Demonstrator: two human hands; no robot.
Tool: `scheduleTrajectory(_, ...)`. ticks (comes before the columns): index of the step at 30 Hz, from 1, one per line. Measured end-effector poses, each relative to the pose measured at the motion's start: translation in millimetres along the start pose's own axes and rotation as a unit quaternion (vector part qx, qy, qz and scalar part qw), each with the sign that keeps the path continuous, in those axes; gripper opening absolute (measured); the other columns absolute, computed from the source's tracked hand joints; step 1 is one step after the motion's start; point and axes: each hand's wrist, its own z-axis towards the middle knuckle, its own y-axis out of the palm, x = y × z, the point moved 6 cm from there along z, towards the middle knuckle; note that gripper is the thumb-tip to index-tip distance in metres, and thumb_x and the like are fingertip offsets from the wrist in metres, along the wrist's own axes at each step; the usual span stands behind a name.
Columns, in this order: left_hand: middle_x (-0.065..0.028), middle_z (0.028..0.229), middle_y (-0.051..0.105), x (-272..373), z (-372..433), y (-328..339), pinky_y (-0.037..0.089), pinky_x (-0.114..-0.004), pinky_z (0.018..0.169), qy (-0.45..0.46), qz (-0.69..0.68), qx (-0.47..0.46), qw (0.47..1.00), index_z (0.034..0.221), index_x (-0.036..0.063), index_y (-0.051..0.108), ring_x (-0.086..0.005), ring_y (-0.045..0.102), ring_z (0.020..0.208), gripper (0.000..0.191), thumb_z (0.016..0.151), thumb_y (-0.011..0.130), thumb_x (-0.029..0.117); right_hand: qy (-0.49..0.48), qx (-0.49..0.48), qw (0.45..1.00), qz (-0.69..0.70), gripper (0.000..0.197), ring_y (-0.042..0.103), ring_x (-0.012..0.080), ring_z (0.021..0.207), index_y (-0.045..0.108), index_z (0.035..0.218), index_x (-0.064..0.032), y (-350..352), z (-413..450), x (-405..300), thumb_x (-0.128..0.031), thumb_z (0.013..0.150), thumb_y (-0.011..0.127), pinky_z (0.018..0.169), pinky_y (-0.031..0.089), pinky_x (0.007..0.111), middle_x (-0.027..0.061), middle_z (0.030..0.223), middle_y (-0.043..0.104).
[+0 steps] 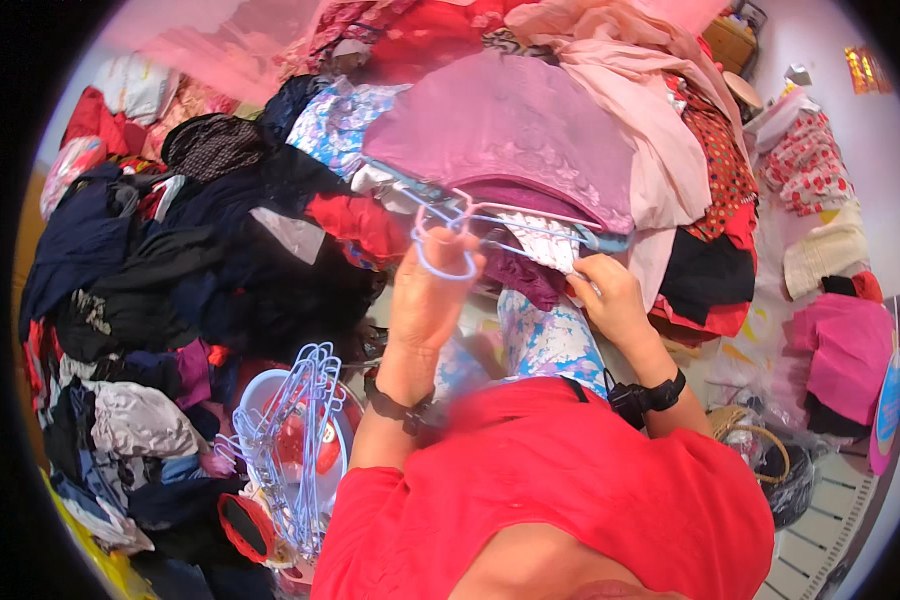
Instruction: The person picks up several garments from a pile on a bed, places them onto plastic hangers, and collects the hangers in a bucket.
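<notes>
My left hand (436, 289) holds a few wire clothes hangers by the neck, their pale pink and light blue hooks curving over the fingers. A plum-pink garment with an embossed pattern (510, 127) spreads out just beyond the hanger bars. Below the light blue hanger bar (521, 223) is a white patterned cloth (544, 240). My right hand (607, 289) pinches the lower right edge of that cloth between thumb and fingers. A dark purple garment (521, 277) shows between my hands, partly hidden by the cloth.
Dark clothes (217, 255) are heaped at the left. Several light blue hangers (307, 457) stand in a pale basin (251, 394) by my left arm. Light pink fabric (645, 135) lies at the upper right. A handled black bag (787, 491) sits at the right.
</notes>
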Motion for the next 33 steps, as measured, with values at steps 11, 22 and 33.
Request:
scheduleTrajectory(11, -0.0106, 0.099, 0.063, 23.4, 37.5, 30.6, 0.051, -0.033, 0.076, -0.013, -0.106, 0.018, 0.994, 0.109, 0.0077, 0.055, -0.0254, 0.062, 0.086, 0.024, 0.094, 0.057, 0.027, -0.076, 0.125, 0.988, -0.043, 0.011, 0.06, 0.0312, 0.076, 0.062, 0.083, -0.0011, -37.8, 18.7, -28.5, 0.003, 0.073, 0.064, 0.067, 0.047, 0.038, 0.0136, 0.083, 0.063)
scheduleTrajectory(22, -0.0107, 0.101, 0.063, 79.2, 50.8, 0.8, 0.052, -0.037, 0.082, 0.017, -0.223, -0.056, 0.973, 0.109, 0.0108, 0.058, -0.0242, 0.061, 0.093, 0.02, 0.093, 0.056, 0.023, 0.116, 0.255, 0.933, -0.228, 0.005, 0.057, 0.031, 0.078, 0.056, 0.081, -0.0022, -102.1, -31.2, 83.2, -0.006, 0.085, 0.058, 0.069, 0.044, 0.041, 0.012, 0.081, 0.059)
scheduleTrajectory(33, -0.0067, 0.095, 0.064, 48.6, 47.4, 4.4, 0.052, -0.034, 0.083, 0.04, -0.207, -0.012, 0.977, 0.108, 0.0094, 0.057, -0.0174, 0.061, 0.091, 0.021, 0.094, 0.056, 0.025, 0.054, 0.176, 0.977, -0.108, 0.024, 0.058, 0.032, 0.073, 0.06, 0.087, -0.0022, -52.1, 21.0, 7.7, -0.021, 0.077, 0.072, 0.067, 0.047, 0.039, 0.0126, 0.082, 0.06)
